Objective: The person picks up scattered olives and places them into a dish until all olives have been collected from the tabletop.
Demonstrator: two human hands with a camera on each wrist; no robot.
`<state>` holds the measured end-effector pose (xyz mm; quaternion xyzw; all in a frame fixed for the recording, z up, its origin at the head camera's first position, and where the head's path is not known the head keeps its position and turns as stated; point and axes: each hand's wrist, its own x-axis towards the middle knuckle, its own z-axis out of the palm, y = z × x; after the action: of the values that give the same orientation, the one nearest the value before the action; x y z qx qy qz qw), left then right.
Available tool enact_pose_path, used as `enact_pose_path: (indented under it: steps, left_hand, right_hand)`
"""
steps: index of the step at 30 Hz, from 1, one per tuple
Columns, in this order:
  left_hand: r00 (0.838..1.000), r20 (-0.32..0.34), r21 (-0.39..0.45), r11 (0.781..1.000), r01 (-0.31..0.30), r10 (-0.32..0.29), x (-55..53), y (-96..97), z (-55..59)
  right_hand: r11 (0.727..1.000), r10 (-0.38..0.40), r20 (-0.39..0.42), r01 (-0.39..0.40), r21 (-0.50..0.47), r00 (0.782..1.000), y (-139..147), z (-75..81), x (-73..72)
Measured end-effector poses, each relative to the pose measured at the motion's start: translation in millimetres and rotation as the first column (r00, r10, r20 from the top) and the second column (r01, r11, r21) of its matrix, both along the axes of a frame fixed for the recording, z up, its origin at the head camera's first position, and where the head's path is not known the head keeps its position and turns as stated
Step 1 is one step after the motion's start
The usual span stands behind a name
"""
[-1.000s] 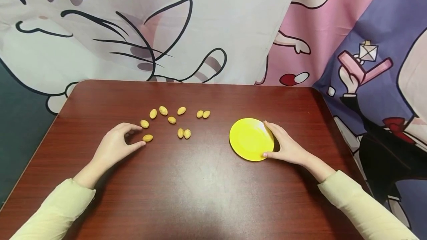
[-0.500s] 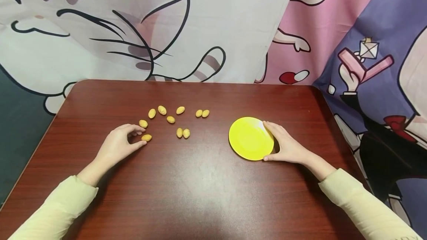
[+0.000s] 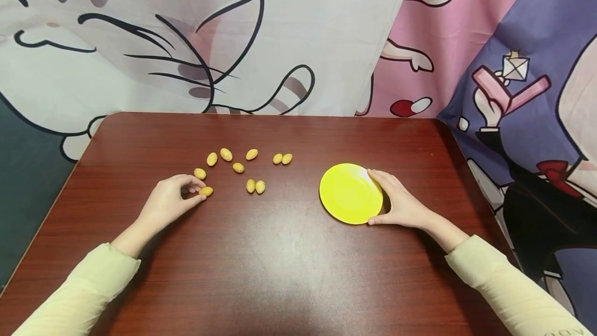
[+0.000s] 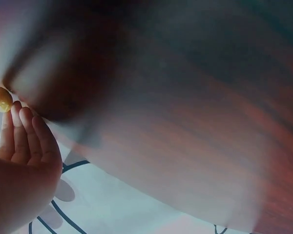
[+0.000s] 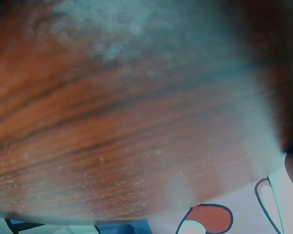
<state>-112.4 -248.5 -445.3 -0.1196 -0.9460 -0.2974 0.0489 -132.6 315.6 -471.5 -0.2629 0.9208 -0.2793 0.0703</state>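
While left hand (image 3: 169, 198) pinches yellow oval (image 3: 207, 191), right sleeve (image 3: 506, 280) lettering (image 3: 568, 332) illegible.

A pale yellow-green left sleeve (image 3: 86, 289) of lightly creased fabric and a matching right sleeve (image 3: 513, 289) cover the person's arms. The left cuff (image 3: 122, 262) and right cuff (image 3: 462, 254) are loose and straight-edged, ending short of the bare left hand (image 3: 170, 198) and right hand (image 3: 396, 200). Faint grey lettering (image 3: 574, 332), partly cut off, marks the right sleeve.
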Motion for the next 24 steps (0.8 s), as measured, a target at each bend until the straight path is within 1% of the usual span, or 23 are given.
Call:
enact_pose_path:
  steps: [5,10,15,21,24]
  left_hand:
    - [1.000,-0.001,0.036,0.999,-0.001,0.001,-2.8,5.8,1.7]
    - [1.000,-0.003,0.057,0.998,0.015,-0.015,-8.2,20.9,4.3]
    - [0.999,0.004,0.084,0.996,0.040,-0.040,-14.7,42.2,7.0]
    - [0.995,0.010,0.140,0.986,0.095,-0.098,-23.7,71.8,14.6]
    - [0.991,0.025,0.158,0.979,0.126,-0.131,-28.2,87.9,19.3]
  right_hand:
    - [1.000,0.002,-0.001,-0.002,-0.002,1.000,0,0.3,0.2]
    - [1.000,-0.003,0.012,0.003,-0.009,1.000,0,0.5,0.6]
    - [1.000,-0.003,0.010,0.003,-0.009,1.000,0,-1.2,0.4]
    - [1.000,-0.001,0.005,0.001,-0.010,1.000,0,-2.2,0.1]
    - [1.000,0.002,0.001,-0.002,-0.011,1.000,0,-1.5,0.0]
